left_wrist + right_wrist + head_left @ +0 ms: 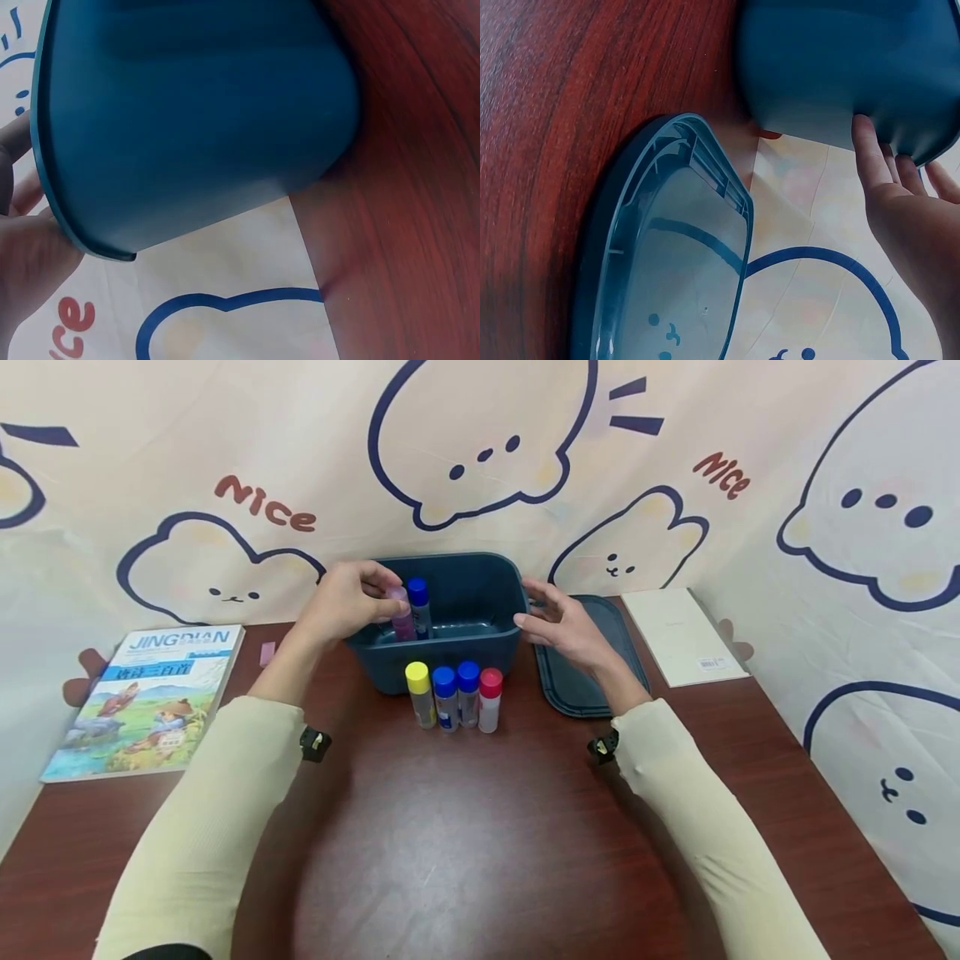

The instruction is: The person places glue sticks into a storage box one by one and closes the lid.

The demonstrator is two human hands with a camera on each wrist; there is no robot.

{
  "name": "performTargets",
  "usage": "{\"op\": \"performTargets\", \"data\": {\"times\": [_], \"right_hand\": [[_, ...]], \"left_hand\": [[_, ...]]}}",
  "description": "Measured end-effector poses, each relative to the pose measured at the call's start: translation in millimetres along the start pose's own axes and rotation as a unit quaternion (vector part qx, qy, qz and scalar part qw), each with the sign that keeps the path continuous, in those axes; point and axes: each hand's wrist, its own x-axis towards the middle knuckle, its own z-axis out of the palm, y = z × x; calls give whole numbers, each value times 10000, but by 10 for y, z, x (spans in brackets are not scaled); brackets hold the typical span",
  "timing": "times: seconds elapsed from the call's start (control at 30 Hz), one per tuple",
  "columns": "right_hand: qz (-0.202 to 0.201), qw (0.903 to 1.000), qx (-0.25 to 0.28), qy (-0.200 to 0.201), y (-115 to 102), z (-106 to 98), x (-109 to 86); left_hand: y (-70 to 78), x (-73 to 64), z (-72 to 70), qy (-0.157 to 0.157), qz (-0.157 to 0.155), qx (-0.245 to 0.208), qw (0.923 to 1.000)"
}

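A dark teal plastic box (450,653) stands at the back of the table. My left hand (348,602) reaches over its left rim and pinches a pink tube (403,625) between thumb and fingers, inside the box. Beside that tube stands a blue-capped tube (420,608). Low against the right end of the box, my right hand (566,625) rests its extended fingertips (864,135) on the outer wall. In front of the box, several clear tubes stand upright in a row: a yellow-capped tube (422,697), two with blue caps, and a red-capped tube (490,702).
The box's teal lid (592,647) lies to the right, partly under my right forearm. A cream notebook (682,635) lies beyond it. At the left are a picture book (146,702) and a small pink block (267,653). A printed cloth (480,468) hangs behind the table.
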Motion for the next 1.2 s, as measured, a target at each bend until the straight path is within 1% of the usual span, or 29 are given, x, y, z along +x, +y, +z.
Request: {"op": "performTargets", "data": {"times": [0.1,0.2,0.4,0.63,0.73,1.0,1.2], "right_hand": [[-4,10000,-15,21,1,9,6],[-10,10000,-23,39,-1,14,6],[-5,10000,-28,26,1,4,10],[-38,10000,5,36,8,11,12],[-51,10000,-11,26,4,11,8],[-52,10000,-22,0,-14,19,-6],[-39,10000,-13,34,-6,14,5]], "left_hand": [[11,25,12,-113,-38,117,9999],[12,47,32,-162,-100,264,9995],[19,86,65,-228,-189,315,9991],[4,101,97,-353,-125,606,9975],[1,108,103,-346,-113,658,9972],[25,78,86,-249,-27,589,9980],[43,12,41,-94,218,578,9980]]}}
